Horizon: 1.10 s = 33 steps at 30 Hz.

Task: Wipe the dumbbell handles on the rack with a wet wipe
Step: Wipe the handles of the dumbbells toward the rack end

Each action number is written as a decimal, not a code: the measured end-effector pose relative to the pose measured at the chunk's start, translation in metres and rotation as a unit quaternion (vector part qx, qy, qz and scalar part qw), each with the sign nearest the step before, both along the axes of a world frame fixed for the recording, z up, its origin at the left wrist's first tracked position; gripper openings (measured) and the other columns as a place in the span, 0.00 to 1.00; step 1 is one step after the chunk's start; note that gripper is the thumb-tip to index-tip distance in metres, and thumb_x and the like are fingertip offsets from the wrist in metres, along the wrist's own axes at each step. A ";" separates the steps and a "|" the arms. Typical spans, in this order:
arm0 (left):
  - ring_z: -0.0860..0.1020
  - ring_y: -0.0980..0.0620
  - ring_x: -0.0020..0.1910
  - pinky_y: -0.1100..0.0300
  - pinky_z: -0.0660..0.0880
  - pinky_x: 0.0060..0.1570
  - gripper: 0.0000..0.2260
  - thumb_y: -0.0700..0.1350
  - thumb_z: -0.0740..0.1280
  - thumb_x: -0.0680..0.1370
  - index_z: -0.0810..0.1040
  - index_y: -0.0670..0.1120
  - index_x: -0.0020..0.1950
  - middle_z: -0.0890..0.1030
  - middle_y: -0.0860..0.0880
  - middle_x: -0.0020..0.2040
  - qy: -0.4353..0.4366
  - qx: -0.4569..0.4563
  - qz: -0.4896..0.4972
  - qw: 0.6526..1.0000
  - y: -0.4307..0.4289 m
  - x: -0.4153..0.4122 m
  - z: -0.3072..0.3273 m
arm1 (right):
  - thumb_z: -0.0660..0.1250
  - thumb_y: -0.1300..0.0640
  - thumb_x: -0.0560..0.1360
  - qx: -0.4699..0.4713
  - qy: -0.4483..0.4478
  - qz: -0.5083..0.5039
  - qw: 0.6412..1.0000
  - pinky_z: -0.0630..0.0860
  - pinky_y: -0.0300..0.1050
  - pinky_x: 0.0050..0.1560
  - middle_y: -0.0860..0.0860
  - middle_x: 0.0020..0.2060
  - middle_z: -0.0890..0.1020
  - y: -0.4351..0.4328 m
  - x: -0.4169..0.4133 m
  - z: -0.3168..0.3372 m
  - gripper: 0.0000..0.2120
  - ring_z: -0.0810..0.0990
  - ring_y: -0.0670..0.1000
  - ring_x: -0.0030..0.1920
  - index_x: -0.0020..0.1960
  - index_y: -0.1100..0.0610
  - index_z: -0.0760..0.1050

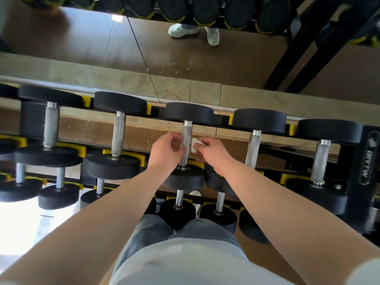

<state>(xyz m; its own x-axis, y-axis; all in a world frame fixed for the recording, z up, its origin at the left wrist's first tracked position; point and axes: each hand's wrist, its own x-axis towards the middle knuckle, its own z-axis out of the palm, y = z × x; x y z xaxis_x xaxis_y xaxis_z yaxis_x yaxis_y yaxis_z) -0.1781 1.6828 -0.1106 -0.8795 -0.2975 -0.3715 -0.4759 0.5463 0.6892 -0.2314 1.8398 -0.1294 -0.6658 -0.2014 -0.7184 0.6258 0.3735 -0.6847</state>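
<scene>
Your right hand (211, 150) pinches the crumpled white wet wipe (194, 143) against the right side of the knurled silver dumbbell handle (186, 132) in the middle of the top row. Your left hand (164, 150) curls in from the other side and seems to pinch the wipe's loose end across the bar. You are mid-wipe on this handle. Next, draw the wipe along the bar's full length, then shift to the neighbouring steel handle (253, 149). The black steel rack (368, 161) seats each black-headed dumbbell in yellow plastic cradles (86, 100).
</scene>
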 end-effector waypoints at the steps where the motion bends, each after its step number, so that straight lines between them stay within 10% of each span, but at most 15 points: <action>1: 0.79 0.57 0.48 0.60 0.78 0.50 0.12 0.47 0.75 0.76 0.79 0.52 0.58 0.79 0.56 0.52 0.018 -0.029 -0.024 0.999 0.002 0.000 0.000 | 0.66 0.59 0.83 -0.002 0.002 -0.001 1.000 0.84 0.52 0.55 0.52 0.57 0.83 0.000 0.000 0.001 0.13 0.85 0.51 0.53 0.66 0.54 0.78; 9: 0.80 0.49 0.41 0.53 0.81 0.43 0.08 0.49 0.72 0.79 0.88 0.48 0.54 0.81 0.51 0.46 0.082 -0.161 -0.092 0.979 0.010 -0.001 -0.003 | 0.64 0.59 0.83 0.012 0.009 -0.027 1.000 0.85 0.51 0.54 0.52 0.55 0.84 0.002 -0.003 0.005 0.13 0.86 0.50 0.50 0.67 0.53 0.77; 27: 0.81 0.55 0.48 0.64 0.76 0.45 0.03 0.46 0.72 0.79 0.81 0.54 0.51 0.83 0.55 0.48 -0.053 0.054 0.192 0.979 -0.037 0.000 -0.016 | 0.68 0.55 0.81 0.076 0.141 0.019 0.987 0.84 0.53 0.54 0.43 0.53 0.80 -0.009 -0.005 0.028 0.10 0.84 0.50 0.51 0.60 0.45 0.76; 30: 0.81 0.53 0.51 0.54 0.82 0.51 0.08 0.43 0.71 0.80 0.82 0.56 0.54 0.82 0.56 0.51 -0.057 0.083 0.246 0.964 -0.046 -0.004 -0.015 | 0.68 0.55 0.81 0.094 0.163 0.063 0.980 0.81 0.45 0.54 0.43 0.54 0.80 -0.013 0.002 0.031 0.10 0.81 0.47 0.54 0.62 0.48 0.78; 33: 0.79 0.59 0.44 0.62 0.77 0.37 0.16 0.38 0.68 0.80 0.81 0.57 0.62 0.79 0.59 0.58 -0.072 0.103 0.209 0.970 -0.050 -0.005 -0.012 | 0.67 0.57 0.82 0.111 0.197 0.155 0.962 0.74 0.33 0.48 0.44 0.56 0.80 -0.017 0.014 0.035 0.12 0.79 0.44 0.53 0.64 0.51 0.79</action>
